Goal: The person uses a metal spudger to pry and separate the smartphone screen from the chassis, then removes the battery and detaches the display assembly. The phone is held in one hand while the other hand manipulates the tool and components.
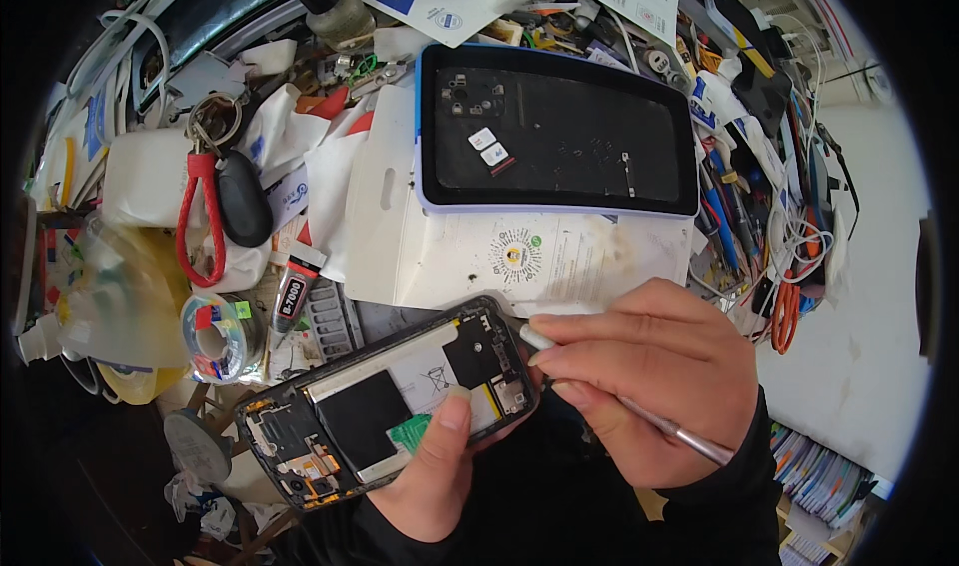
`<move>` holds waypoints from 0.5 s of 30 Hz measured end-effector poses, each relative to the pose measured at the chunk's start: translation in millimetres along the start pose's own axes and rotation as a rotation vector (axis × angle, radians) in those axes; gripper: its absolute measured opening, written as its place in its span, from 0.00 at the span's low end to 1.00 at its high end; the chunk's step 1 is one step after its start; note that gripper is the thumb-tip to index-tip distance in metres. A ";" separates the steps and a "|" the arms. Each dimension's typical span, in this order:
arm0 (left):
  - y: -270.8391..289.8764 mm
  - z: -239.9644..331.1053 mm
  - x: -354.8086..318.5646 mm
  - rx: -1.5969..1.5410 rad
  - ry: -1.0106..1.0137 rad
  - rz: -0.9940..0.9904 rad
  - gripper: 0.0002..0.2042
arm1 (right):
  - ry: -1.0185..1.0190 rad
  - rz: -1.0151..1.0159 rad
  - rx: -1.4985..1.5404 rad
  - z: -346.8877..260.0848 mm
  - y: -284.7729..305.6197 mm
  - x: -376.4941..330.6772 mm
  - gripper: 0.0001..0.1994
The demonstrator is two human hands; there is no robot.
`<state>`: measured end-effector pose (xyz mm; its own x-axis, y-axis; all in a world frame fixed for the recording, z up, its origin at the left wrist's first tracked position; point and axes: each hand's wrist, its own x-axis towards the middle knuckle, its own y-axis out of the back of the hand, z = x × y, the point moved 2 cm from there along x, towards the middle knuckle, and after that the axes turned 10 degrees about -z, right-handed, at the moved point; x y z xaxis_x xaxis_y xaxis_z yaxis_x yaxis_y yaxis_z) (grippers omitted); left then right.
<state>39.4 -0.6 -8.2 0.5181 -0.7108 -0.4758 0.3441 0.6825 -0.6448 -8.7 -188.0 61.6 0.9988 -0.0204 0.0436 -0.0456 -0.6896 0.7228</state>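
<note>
I see the left hand [430, 471] gripping an opened smartphone [390, 396], back cover removed, at the near centre of the view. The thumb lies across the exposed battery area and the remaining fingers are wrapped beneath the frame, so the hand is closed on the phone. The phone lies diagonally, with its camera end toward the near left and its other end toward the far right.

The right hand [649, 381] holds a thin metal tool [664, 428], pinched between thumb and fingertips. The handle runs out to the near right; the tip meets the far right corner of the phone, but I cannot tell the exact contact point because the fingers cover it.

Just beyond the phone, a white paper sheet [559, 251] lies on the surface. On it rests a dark work mat with a blue edge [554, 131]. To the left are a glue tube [292, 291], a tape roll [218, 336] and a car key on a red strap [240, 196].
</note>
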 end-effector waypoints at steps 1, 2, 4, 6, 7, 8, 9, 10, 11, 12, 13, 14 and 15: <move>-1.1 -0.3 -0.8 0.002 0.000 0.010 0.28 | -0.010 -0.012 0.001 -2.0 0.5 -1.7 0.11; -1.9 0.1 -1.0 -0.019 -0.012 -0.003 0.28 | -0.020 -0.025 0.002 -4.1 0.8 -3.5 0.11; -2.9 -0.1 -1.7 0.013 -0.001 0.012 0.28 | -0.036 -0.034 0.002 -7.2 1.0 -7.8 0.12; -4.7 -1.1 -2.0 0.018 -0.005 0.024 0.28 | -0.049 -0.026 -0.001 -10.0 0.5 -13.6 0.12; -5.2 -1.7 -2.0 0.021 -0.008 0.042 0.28 | -0.058 -0.036 -0.001 -11.7 -0.4 -17.3 0.12; -6.0 -1.9 -1.4 -0.010 -0.029 0.026 0.28 | -0.063 -0.046 -0.002 -12.9 -0.3 -20.9 0.12; -6.0 -2.6 -1.0 0.022 -0.012 0.035 0.28 | -0.075 -0.055 -0.004 -14.3 -0.7 -25.0 0.12; -5.7 -2.3 0.1 0.022 -0.012 0.011 0.28 | -0.073 -0.057 -0.012 -16.4 -1.2 -29.0 0.13; -5.8 -2.1 1.2 -0.002 -0.032 -0.028 0.28 | -0.074 -0.059 -0.023 -18.4 -1.8 -33.1 0.15; -5.5 -2.6 1.6 0.022 -0.021 -0.019 0.28 | -0.077 -0.062 -0.031 -20.6 -2.1 -37.0 0.16; -5.3 -2.7 1.9 0.025 -0.024 -0.024 0.28 | -0.088 -0.068 -0.023 -22.6 -2.9 -40.5 0.16; -5.8 -3.1 2.2 0.013 -0.038 -0.030 0.28 | -0.098 -0.072 -0.016 -24.0 -3.3 -43.5 0.17; -6.0 -3.8 2.2 0.025 -0.040 -0.024 0.28 | -0.104 -0.069 -0.016 -25.3 -3.6 -46.1 0.17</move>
<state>35.5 -6.9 -7.6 0.5399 -0.7201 -0.4359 0.3763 0.6696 -0.6403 -55.0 -166.2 74.4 0.9958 -0.0486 -0.0782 0.0243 -0.6805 0.7324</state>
